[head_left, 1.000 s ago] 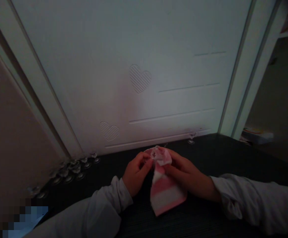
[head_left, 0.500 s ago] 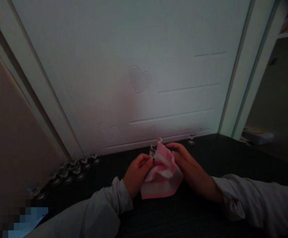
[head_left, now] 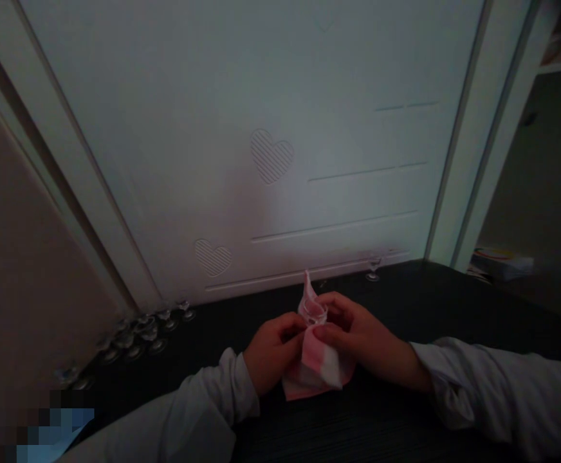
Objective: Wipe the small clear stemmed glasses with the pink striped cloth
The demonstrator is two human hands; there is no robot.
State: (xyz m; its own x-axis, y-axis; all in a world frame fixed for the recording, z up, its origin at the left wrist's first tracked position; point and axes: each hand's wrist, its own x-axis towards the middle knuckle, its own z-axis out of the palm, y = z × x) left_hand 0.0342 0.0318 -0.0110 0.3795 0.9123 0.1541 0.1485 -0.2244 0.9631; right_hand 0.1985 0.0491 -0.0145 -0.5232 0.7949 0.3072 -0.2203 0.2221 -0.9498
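Note:
Over a dark table (head_left: 386, 418), both my hands work a small clear stemmed glass (head_left: 315, 313) wrapped in a pink and white striped cloth (head_left: 316, 366). My left hand (head_left: 273, 350) pinches the glass low down at the stem, fingers curled. Fingers of my right hand (head_left: 358, 341) press the cloth around the glass bowl. A corner of the cloth sticks up above the rim. Both sleeves are light grey.
Several small clear glasses (head_left: 138, 334) stand in a group along the wall at the left. One more small glass (head_left: 373, 267) stands at the back right by the white panel with heart shapes (head_left: 271, 154). A stack of papers (head_left: 500, 263) lies beyond the table's right edge.
The cloth, hanging loose a second ago, has been gathered up around the glass. My right hand moved in over the bowl, and the hands sit slightly lower and closer together.

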